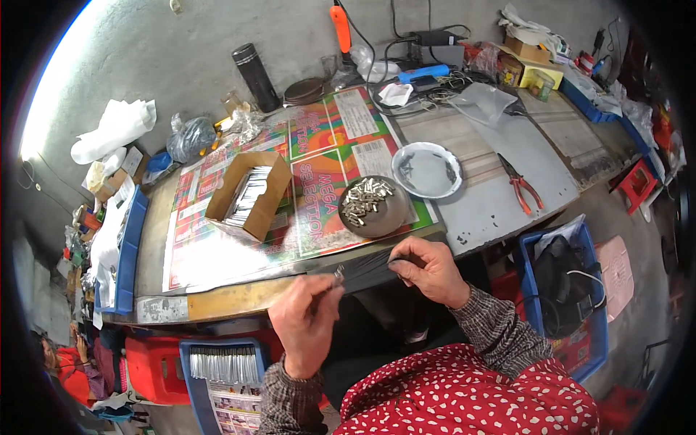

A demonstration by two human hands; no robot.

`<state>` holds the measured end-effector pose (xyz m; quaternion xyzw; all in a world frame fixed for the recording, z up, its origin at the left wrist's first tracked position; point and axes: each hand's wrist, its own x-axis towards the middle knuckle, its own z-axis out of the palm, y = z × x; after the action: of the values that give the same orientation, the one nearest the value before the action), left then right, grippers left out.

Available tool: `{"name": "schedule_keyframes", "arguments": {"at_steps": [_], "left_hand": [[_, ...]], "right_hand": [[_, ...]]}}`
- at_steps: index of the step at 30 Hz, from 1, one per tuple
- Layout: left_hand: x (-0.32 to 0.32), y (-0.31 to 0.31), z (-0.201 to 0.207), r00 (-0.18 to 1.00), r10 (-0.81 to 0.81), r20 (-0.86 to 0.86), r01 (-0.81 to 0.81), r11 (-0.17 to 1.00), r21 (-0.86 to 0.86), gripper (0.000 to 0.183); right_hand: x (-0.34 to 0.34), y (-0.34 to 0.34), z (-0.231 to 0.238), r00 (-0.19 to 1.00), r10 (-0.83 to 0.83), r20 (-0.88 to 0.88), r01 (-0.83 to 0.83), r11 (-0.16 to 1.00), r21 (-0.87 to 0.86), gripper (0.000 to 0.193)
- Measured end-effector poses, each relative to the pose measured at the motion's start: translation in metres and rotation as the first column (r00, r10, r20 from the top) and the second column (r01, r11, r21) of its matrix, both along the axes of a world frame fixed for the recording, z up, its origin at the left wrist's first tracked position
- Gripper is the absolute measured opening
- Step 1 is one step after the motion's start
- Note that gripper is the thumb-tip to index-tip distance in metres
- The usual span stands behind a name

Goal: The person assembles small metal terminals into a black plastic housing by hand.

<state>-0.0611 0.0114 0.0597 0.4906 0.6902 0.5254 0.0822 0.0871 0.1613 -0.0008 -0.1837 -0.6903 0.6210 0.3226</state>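
Observation:
My left hand (306,315) is closed in a pinch at the table's front edge, slightly blurred, with a small shiny metal piece (338,274) at its fingertips. To its right, my right hand (433,274) pinches the end of a bundle of thin black cords (368,270). The bundle stretches between the two hands along the table edge; whether it touches the left fingers is unclear. Just beyond the hands sits a dark round dish (388,226) with a heap of small silver metal tubes (366,199). Behind it stands a white-rimmed round bowl (428,190) with dark bits inside.
An open cardboard box (274,210) of thin silvery strips lies on the colourful printed sheet (308,138). Red-handled pliers (520,188) rest at right. A black flask (256,78) and tangled cables (442,90) line the back. Blue crates (533,279) stand beside and below the table.

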Motion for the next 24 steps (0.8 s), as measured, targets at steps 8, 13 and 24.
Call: {"name": "schedule_keyframes", "arguments": {"at_steps": [8,13,24], "left_hand": [[0.054,-0.035,0.047,0.858,-0.474,-0.197,0.508,0.84,0.19,0.017],[0.051,-0.025,0.057,0.66,-0.664,-0.352,0.751,0.588,0.301,0.026],[0.066,-0.007,0.057,0.517,-0.829,-0.212,0.799,0.379,0.467,0.022]], "right_hand": [[0.001,0.0,0.0,1.0,-0.022,-0.009,0.022,0.999,0.024,0.011],[0.0,-0.002,0.0,1.0,-0.013,-0.02,0.013,0.999,0.033,0.012],[0.008,0.002,0.001,1.0,-0.002,-0.024,0.002,1.0,0.007,0.007]]}}
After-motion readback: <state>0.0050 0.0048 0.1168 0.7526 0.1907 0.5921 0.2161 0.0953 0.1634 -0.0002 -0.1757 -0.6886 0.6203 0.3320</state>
